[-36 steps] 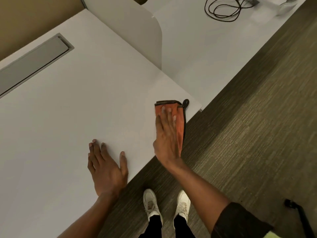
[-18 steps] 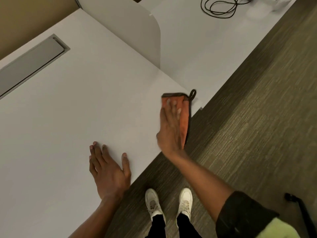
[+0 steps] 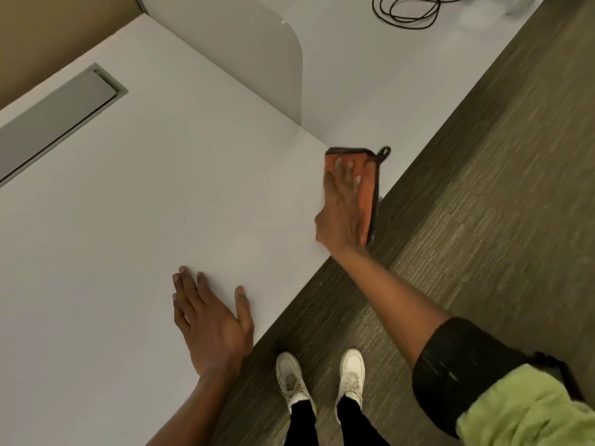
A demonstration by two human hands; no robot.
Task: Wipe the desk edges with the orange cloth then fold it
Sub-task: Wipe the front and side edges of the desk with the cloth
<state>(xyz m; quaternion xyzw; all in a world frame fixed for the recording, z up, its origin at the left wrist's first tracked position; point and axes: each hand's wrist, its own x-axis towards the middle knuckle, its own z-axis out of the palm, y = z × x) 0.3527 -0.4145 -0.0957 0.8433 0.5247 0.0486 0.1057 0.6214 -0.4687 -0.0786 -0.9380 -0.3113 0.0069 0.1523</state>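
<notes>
The orange cloth [image 3: 367, 185] lies under the right hand [image 3: 344, 210], spread flat, at the desk [image 3: 161, 188] corner.

The orange cloth [image 3: 367, 188] is pressed flat at the corner of the white desk [image 3: 128, 204] by the right hand [image 3: 343, 214], fingers extended. The left hand [image 3: 211, 320] is laid palm-down near the front edge. A black cable [image 3: 409, 11] is coiled on the adjoining desk.

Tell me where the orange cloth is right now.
In the head view, the orange cloth lies flat under the right hand at the desk's front right corner, its loop past the divider panel.
</notes>
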